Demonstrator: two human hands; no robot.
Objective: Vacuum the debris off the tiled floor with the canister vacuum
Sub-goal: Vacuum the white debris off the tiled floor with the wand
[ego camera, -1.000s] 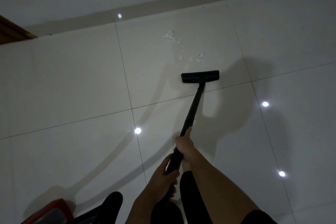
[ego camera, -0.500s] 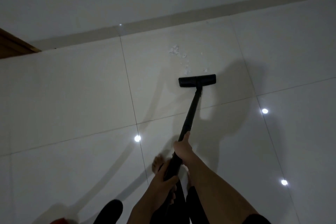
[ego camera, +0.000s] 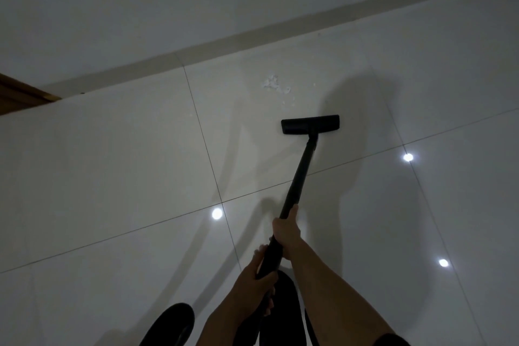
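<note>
1. Head view: the black wand point(ego camera: 299, 177) is held by both hands. The right hand point(ego camera: 286, 230) is closed around it higher up the tube; the left hand point(ego camera: 258, 275) is wrapped around its lower end, close to the body.
2. The floor nozzle point(ego camera: 310, 124) is seen flat on the tiled floor point(ego camera: 112, 163), with its front edge facing the wall point(ego camera: 140, 8).
3. The debris point(ego camera: 276, 87), a small patch of white scraps with a few crumbs trailing toward the nozzle, lies just ahead of the nozzle and slightly to its left, not yet covered.
4. The canister itself is not identifiable; a dark shape at the lower edge cannot be named with certainty.
5. For the step in hand, the nozzle is best pushed forward and a little leftward so the whole patch is passed over.
6. The sole should be kept level on the tile; a lifted front edge is likely to scatter light scraps.
7. A slow stroke is advised, stopped before the skirting point(ego camera: 252, 36) is struck.
</note>
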